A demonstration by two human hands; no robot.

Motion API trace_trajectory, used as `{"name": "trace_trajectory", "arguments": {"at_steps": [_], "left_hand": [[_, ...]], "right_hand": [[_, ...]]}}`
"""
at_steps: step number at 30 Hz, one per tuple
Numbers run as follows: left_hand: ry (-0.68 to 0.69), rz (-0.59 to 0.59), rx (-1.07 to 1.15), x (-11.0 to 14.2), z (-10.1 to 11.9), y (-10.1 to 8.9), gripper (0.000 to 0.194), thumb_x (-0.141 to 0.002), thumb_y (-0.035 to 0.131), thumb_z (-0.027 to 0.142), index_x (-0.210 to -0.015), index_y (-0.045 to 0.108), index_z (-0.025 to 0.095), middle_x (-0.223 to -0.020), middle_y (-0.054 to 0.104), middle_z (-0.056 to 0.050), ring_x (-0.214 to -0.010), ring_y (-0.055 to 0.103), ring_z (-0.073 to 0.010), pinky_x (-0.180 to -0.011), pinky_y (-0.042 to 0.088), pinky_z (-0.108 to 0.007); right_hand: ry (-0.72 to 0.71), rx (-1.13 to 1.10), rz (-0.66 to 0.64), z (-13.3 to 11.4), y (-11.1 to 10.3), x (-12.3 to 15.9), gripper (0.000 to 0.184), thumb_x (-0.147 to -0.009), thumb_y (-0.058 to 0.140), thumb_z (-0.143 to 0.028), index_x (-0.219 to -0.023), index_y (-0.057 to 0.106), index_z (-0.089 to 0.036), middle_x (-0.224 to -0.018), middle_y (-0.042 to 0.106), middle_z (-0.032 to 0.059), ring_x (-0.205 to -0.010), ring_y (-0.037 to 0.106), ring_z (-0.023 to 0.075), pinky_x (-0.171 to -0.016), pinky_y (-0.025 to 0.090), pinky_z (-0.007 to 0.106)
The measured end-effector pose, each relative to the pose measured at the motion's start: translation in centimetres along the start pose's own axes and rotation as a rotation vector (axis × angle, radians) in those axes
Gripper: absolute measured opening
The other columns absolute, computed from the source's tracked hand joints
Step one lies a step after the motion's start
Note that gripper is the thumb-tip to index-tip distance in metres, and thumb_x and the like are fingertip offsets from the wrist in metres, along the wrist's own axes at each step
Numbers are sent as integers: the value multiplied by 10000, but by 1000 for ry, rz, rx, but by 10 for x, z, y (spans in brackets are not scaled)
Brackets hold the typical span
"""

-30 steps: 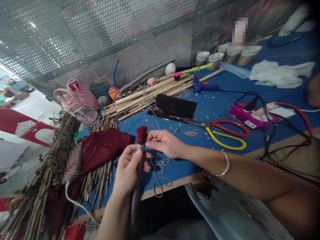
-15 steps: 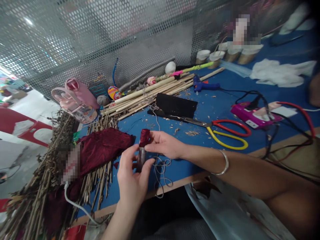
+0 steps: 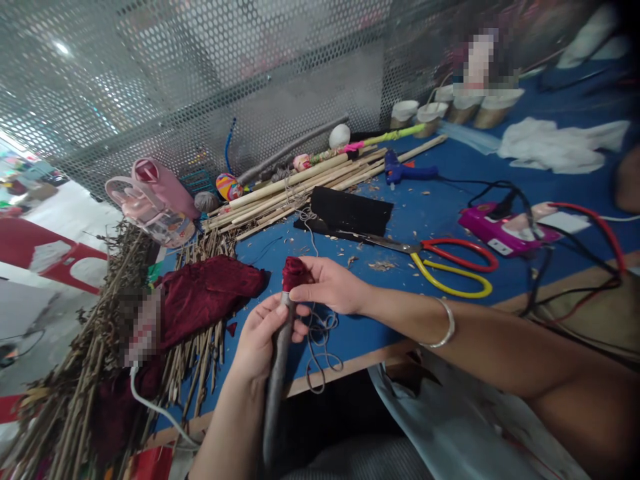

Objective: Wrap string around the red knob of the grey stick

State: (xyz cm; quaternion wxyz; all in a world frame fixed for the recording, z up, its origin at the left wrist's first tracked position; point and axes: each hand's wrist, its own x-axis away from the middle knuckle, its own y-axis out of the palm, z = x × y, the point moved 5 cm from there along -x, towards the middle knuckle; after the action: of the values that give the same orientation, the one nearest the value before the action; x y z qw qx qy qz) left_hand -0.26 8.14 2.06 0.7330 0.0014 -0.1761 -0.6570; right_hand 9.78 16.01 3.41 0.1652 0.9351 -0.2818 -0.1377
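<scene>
A grey wrapped stick [image 3: 277,393] slants up from the lower edge of the view, with my left hand [image 3: 254,343] closed around its upper part. Dark red velvety cloth [image 3: 293,272] covers the stick's top end. My right hand [image 3: 334,288] pinches that cloth from the right, thumb at its lower edge. Loose grey cord [image 3: 320,363] lies in loops on the table beside the stick. A larger piece of dark red cloth [image 3: 210,293] is spread to the left of my hands. To the right, scissors [image 3: 453,257] with red and yellow handles rest with their blades on black fabric [image 3: 355,208].
Bare wooden sticks [image 3: 320,179] and dry stalks [image 3: 75,393] crowd the back and left. A blue glue gun [image 3: 407,172], a magenta power strip [image 3: 493,233] with cables, and white cloth [image 3: 555,147] lie right. A perforated metal panel [image 3: 210,73] stands behind. Wood shavings dot the blue table [image 3: 370,327].
The grey stick now shows a long length running down below my left hand. My left fingers have moved up and closed round it near the cloth. My right hand stays at the red cloth.
</scene>
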Motion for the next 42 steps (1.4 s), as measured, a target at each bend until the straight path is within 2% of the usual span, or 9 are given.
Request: {"name": "trace_trajectory", "arguments": {"at_steps": [7,12,17,21,23,28,36,39,42], "left_hand": [[420,489,-491,25,12,-4,437,-699,745,304,-1100,609,193,-999,696,-70,-799,669,-161,-722,546,-275],[278,328,-209,17,10,-8,370,-748,701,331,-1049,584,150,-833,713,-56,-569,650,-124,-561,546,-253],[171,121,17,3,5,-7,345,-740,704,342,-972,517,168,-729,689,-18,-462,601,-99,-449,485,-198],[131,2,98,0,1,-1,357,-762,668,376,-988,452,204,-696,648,19,-407,545,-79,-388,417,-171],[142,59,-17,5,1,0,355,-777,651,379,-1021,457,208,-754,653,4,-494,595,-101,-460,474,-203],[392,487,-487,26,13,-7,374,-684,755,285,-1002,580,196,-928,668,-35,-806,646,-148,-726,515,-258],[92,215,-46,11,3,-10,352,-686,749,364,-896,568,146,-763,714,-48,-549,645,-128,-551,519,-242],[51,131,0,9,0,-6,354,-707,718,397,-905,559,149,-726,691,-36,-509,615,-114,-502,493,-222],[198,304,-219,17,5,-6,428,-696,725,381,-1034,551,184,-839,680,-38,-646,643,-142,-575,509,-248]], "right_hand": [[-28,80,66,3,-3,-3,236,-732,707,-241,-888,558,-147,-774,609,-20,-657,551,76,-659,447,225],[5,61,-3,6,-2,-2,219,-800,646,-260,-948,573,-117,-731,615,-7,-600,523,63,-563,392,193],[96,-96,-94,11,2,0,337,-817,623,-280,-1101,519,-131,-600,563,-51,-389,282,18,-378,171,169],[164,-174,-142,15,4,1,356,-806,624,-275,-1114,503,-143,-540,503,-80,-356,208,17,-349,105,174],[146,-154,-117,14,4,0,300,-802,627,-275,-1045,519,-137,-533,497,-79,-362,225,21,-354,117,179],[72,-53,-63,10,4,-1,258,-805,633,-273,-998,544,-127,-502,390,-104,-401,220,31,-392,127,187],[29,-41,-102,10,0,-2,279,-790,658,-299,-979,570,-114,-776,594,-4,-597,490,53,-578,386,193],[44,-34,-114,12,1,0,267,-804,644,-286,-995,564,-116,-767,596,-2,-624,524,64,-604,403,198],[50,18,-86,14,0,0,252,-811,637,-289,-984,572,-117,-721,581,-15,-583,491,61,-565,388,190]]}}
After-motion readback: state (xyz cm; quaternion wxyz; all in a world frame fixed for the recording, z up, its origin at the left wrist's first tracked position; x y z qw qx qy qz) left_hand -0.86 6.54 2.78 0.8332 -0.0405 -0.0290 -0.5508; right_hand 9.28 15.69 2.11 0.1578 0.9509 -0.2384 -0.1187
